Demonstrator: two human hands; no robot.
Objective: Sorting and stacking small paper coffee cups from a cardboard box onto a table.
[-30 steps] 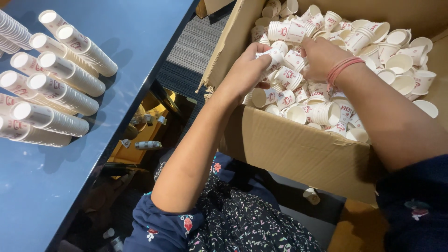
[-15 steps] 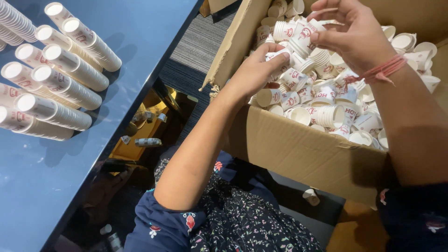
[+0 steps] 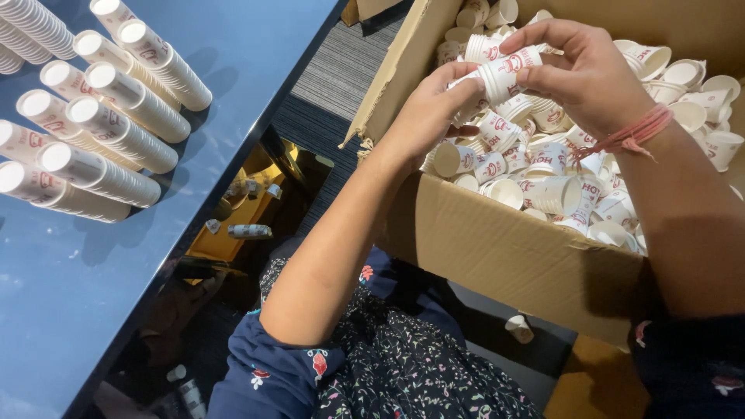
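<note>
**Hands join paper cups over a full box**

Both hands meet above the open cardboard box (image 3: pixel 497 248), which rests on the person's lap. The right hand (image 3: pixel 586 74) is curled around a small white paper cup (image 3: pixel 512 71) with red print, thumb beneath and fingers over the top, holding it tilted on its side. The left hand (image 3: pixel 431 109) reaches in from the near side, its fingers closed on the same cup's lower end, just where it meets the other cups below; whether it holds a second cup there cannot be told. A pink band (image 3: pixel 632 136) circles the right wrist.

Loose cups (image 3: pixel 543 190) of the same kind fill the box in a jumble, some upright, some tipped over. To the left, well apart from the box, a blue surface (image 3: pixel 70 310) carries long stacks of nested cups (image 3: pixel 101 167) lying on their sides in rows. One single cup (image 3: pixel 518 328) lies on the floor beneath the box.
</note>
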